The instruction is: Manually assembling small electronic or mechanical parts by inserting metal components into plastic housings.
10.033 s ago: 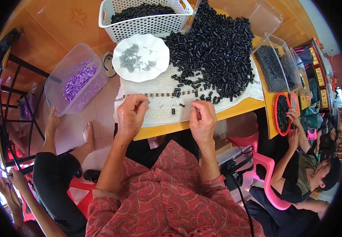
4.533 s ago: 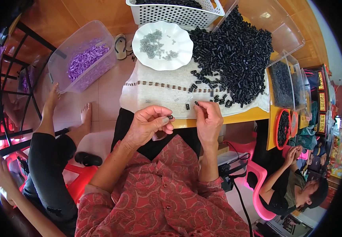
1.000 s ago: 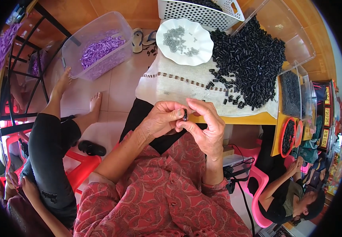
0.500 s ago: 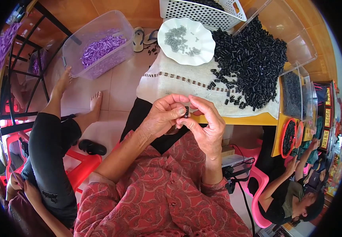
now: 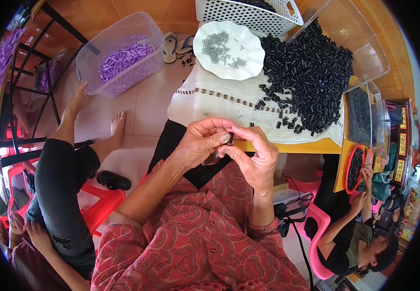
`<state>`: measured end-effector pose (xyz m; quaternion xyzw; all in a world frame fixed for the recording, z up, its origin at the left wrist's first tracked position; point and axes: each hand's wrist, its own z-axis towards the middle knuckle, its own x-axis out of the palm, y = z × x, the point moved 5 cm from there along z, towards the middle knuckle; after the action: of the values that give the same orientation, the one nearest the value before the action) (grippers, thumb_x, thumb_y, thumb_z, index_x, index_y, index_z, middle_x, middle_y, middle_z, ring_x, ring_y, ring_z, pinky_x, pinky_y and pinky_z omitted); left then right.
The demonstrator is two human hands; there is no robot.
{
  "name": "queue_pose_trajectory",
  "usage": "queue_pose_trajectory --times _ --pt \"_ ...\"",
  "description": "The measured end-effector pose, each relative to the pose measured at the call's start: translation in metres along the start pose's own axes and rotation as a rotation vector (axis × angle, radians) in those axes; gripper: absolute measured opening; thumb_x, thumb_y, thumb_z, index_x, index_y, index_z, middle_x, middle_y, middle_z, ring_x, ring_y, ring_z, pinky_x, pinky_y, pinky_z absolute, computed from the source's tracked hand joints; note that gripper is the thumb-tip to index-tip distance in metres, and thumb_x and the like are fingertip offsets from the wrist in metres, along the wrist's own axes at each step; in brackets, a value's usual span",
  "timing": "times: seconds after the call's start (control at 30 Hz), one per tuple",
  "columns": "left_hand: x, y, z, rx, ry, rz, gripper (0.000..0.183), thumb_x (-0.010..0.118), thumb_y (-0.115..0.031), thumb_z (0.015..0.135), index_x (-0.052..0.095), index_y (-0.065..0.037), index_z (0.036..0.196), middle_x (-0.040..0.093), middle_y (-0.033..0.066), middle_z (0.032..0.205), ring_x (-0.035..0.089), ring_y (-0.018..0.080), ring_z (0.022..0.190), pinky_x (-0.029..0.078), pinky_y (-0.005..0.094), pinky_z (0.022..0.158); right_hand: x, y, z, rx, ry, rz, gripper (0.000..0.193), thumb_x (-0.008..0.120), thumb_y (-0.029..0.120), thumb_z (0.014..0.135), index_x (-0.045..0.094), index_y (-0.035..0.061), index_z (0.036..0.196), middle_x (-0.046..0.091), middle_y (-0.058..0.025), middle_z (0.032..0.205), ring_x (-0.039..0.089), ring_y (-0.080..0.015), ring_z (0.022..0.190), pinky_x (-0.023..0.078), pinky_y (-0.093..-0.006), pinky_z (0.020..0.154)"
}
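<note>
The fingers of the left hand [image 5: 196, 147] pinch a small black cylindrical piece [image 5: 230, 139] between thumb and forefinger, while the thumb and forefinger of the right hand [image 5: 257, 159] close round its other side; both are grasping. It sits just short of the tabletop [image 5: 312, 148], probably so that both hands can meet freely and the eyes can follow such a tiny part, though the fingertips hide its details. Just beyond the right fingers, one loose black piece [image 5: 252, 124] lies on the white cloth [image 5: 205, 104], which perhaps keeps small parts from rolling. Farther off to their right spreads a heap of black pieces [image 5: 312, 82], seemingly left loose for easy picking. Straight ahead of the fingers, a scalloped white plate [image 5: 250, 62] bears clear pieces [image 5: 216, 47], presumably to keep them apart from the black ones.
</note>
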<state>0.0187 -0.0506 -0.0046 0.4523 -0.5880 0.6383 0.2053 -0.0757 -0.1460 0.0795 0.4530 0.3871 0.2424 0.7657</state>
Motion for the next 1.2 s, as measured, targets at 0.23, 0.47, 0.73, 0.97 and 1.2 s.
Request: queue_pose_trajectory --times 0.23,0.47,0.73,0.97,1.2 --pt "0.011 -0.012 -0.003 -0.024 0.059 0.226 0.050 0.070 0.003 0.083 0.055 0.000 0.130 0.064 0.0078 0.102 0.065 0.0130 0.079 0.056 0.0244 0.062 -0.008 0.002 0.002 -0.048 -0.035 -0.068 0.038 0.083 0.000 0.067 0.068 0.0003 0.102 0.069 -0.0093 0.086 0.065 -0.0206 0.079 0.052 -0.0300 0.069" --pt "0.008 -0.012 -0.004 0.006 -0.007 0.315 0.050 0.075 0.005 0.077 0.060 0.000 0.125 0.064 0.0055 0.093 0.066 0.0124 0.075 0.058 0.0247 0.062 -0.006 0.002 -0.002 -0.062 -0.048 -0.066 0.034 0.083 -0.001 0.068 0.068 0.0003 0.099 0.070 -0.0096 0.086 0.065 -0.0202 0.076 0.052 -0.0298 0.067" --pt "0.002 -0.009 -0.006 0.006 0.003 0.351 0.044 0.074 0.003 0.081 0.062 0.000 0.123 0.066 0.0058 0.100 0.066 0.0107 0.084 0.054 0.0226 0.069 -0.004 -0.004 -0.005 -0.051 -0.068 -0.035 0.032 0.083 0.000 0.069 0.067 -0.0002 0.097 0.069 -0.0092 0.085 0.065 -0.0192 0.075 0.051 -0.0290 0.065" --pt "0.015 -0.012 -0.004 0.005 -0.003 0.318 0.045 0.072 0.002 0.084 0.060 -0.002 0.127 0.066 0.0046 0.101 0.064 0.0093 0.078 0.050 0.0207 0.057 -0.007 -0.006 -0.008 -0.045 -0.117 -0.017 0.034 0.082 -0.002 0.069 0.067 0.0005 0.100 0.069 -0.0096 0.087 0.066 -0.0187 0.076 0.052 -0.0287 0.067" --pt "0.002 -0.005 -0.004 0.029 -0.129 0.390 0.037 0.062 -0.002 0.092 0.058 0.000 0.129 0.067 0.0067 0.100 0.064 0.0121 0.087 0.055 0.0271 0.079 -0.003 -0.006 -0.004 -0.076 -0.067 -0.044 0.042 0.078 -0.007 0.069 0.066 0.0007 0.108 0.068 -0.0109 0.094 0.065 -0.0231 0.081 0.053 -0.0310 0.070"
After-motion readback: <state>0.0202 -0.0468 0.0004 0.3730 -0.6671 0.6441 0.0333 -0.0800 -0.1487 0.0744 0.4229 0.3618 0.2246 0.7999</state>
